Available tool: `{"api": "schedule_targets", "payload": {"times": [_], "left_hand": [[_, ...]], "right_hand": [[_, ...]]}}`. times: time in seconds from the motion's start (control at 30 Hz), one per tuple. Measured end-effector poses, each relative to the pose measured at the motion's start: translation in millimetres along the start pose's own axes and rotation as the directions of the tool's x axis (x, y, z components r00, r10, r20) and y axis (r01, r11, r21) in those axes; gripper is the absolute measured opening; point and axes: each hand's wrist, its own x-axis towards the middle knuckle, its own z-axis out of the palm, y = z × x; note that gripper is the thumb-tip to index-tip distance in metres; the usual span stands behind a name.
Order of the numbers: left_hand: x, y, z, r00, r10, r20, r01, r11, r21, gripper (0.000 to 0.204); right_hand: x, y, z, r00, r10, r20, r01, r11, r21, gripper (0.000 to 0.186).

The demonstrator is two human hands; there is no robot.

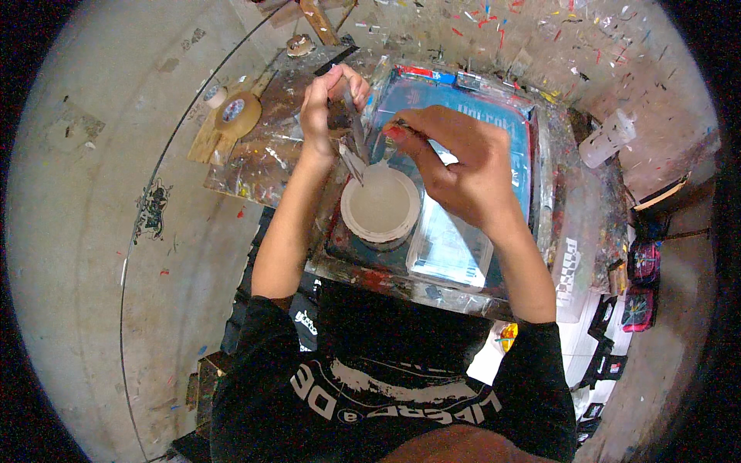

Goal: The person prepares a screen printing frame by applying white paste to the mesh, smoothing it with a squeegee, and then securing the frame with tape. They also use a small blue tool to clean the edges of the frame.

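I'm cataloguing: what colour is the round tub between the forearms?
The tub is pale greyish beige, in the head view.

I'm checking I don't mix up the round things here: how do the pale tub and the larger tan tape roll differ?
Colour: the pale tub is greyish white, while the tan tape roll is amber-brown.
Size: the tub looks clearly wider in this view than the tape roll.
Place: the tub is right of the left hand, the tape roll left of it.
Both have a round outline.
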Motion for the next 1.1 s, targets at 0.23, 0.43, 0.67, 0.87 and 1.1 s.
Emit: {"api": "schedule_targets", "payload": {"times": [0.23,0.43,0.67,0.87,1.1], "left_hand": [[-18.1,29.3,43.4,0.972,0.146,-0.186,-0.107,0.973,0.204,0.04],[-11.6,24.3,41.1,0.981,0.139,-0.137,-0.117,0.981,0.154,0.039],[-3.8,6.5,4.2,0.997,0.064,-0.037,-0.065,0.998,-0.016,0.037],[-3.9,14.5,17.3,0.997,0.08,-0.022,-0.083,0.978,-0.192,0.037],[-10.7,25.0,18.9,0.993,0.114,0.012,-0.11,0.979,-0.171,0.036]], "right_hand": [[24.5,-21.8,-17.1,0.978,-0.097,-0.182,0.097,0.995,-0.007,0.015],[22.9,-41.1,-38.5,0.936,-0.299,-0.185,0.263,0.945,-0.193,0.012],[-17.9,-71.6,-43.3,0.885,-0.45,0.119,0.463,0.877,-0.129,0.029],[-53.8,-58.3,-9.6,0.816,-0.565,0.12,0.578,0.791,-0.2,0.033],[-48.8,-43.3,-21.7,0.941,-0.29,0.174,0.318,0.935,-0.158,0.026]]}}
